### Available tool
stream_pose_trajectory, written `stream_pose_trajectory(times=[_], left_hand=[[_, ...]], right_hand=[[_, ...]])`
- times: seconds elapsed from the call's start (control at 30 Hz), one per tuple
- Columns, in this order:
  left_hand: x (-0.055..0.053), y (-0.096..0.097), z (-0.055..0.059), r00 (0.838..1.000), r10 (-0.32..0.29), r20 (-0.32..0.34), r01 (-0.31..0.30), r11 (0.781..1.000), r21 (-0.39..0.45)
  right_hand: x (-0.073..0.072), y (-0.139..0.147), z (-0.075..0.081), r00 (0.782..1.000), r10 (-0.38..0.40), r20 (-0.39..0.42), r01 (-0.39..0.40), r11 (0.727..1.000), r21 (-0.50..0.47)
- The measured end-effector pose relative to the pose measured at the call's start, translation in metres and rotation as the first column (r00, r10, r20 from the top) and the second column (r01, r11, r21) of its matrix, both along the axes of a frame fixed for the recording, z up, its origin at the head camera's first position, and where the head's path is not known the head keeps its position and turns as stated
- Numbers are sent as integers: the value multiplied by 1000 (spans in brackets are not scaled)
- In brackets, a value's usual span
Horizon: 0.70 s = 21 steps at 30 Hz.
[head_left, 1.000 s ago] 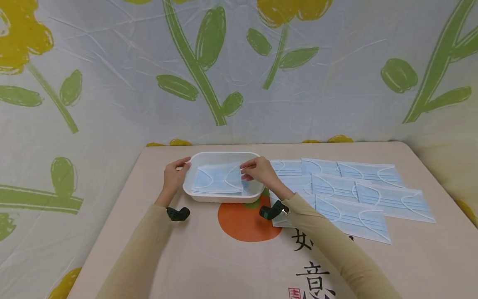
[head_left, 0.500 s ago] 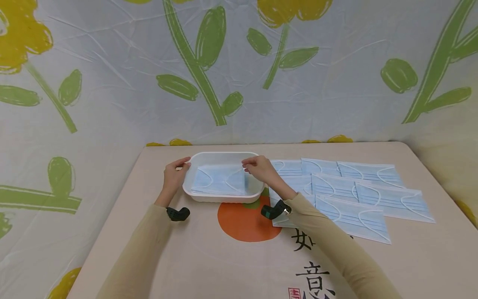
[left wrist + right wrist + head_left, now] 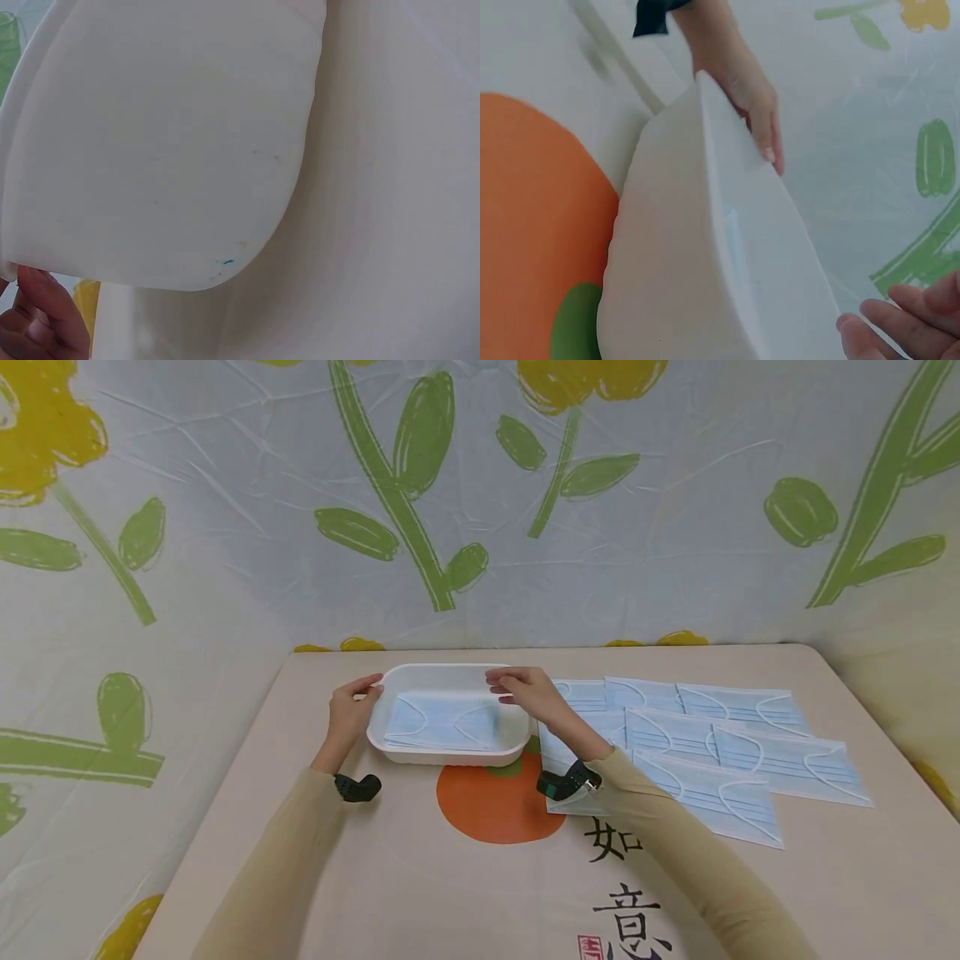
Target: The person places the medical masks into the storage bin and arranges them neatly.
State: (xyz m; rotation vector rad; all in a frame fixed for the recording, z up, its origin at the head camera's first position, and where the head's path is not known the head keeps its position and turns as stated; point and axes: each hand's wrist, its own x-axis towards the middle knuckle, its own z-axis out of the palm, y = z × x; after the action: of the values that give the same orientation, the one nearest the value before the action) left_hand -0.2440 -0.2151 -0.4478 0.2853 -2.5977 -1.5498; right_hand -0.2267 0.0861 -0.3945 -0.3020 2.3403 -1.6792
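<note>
A white plastic tray (image 3: 450, 759) stands near the table's far edge, holding light-blue face masks (image 3: 438, 723) laid flat with their ear loops showing. How many lie stacked is hidden. At the tray's left end, my left hand (image 3: 348, 717) pinches the rim between thumb and fingers. The left wrist view catches this hand (image 3: 46, 315) at the tray's corner. My right hand (image 3: 531, 695) hovers over the tray's right end, fingers loosely extended and holding nothing. In the right wrist view its fingers (image 3: 911, 324) appear beside the tray rim.
More face masks (image 3: 675, 739) lie overlapping in rows on the table (image 3: 420, 893) right of the tray, partly under my right forearm. The table cover bears an orange circle (image 3: 487, 810) and black characters (image 3: 630, 910). A flower-patterned curtain (image 3: 585, 585) hangs behind.
My right hand has let go of the top mask in the tray, which now lies flat, and has drawn slightly up and right with fingers spreading. The left hand stays on the rim.
</note>
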Motion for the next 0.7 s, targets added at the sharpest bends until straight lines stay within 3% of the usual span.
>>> stream_pose_trajectory(times=[0.13,0.3,0.7], left_hand=[[1,-1,0,1000,-1,-8,1,1000,-10],[2,0,-1,1000,3,-13,-3,1000,-18],[0,-1,-2,1000,-2,-28,1,1000,-14]], right_hand=[[1,9,3,996,10,88,-1,995,-100],[4,20,8,991,46,124,-26,987,-156],[15,54,13,994,101,36,-99,993,-66]])
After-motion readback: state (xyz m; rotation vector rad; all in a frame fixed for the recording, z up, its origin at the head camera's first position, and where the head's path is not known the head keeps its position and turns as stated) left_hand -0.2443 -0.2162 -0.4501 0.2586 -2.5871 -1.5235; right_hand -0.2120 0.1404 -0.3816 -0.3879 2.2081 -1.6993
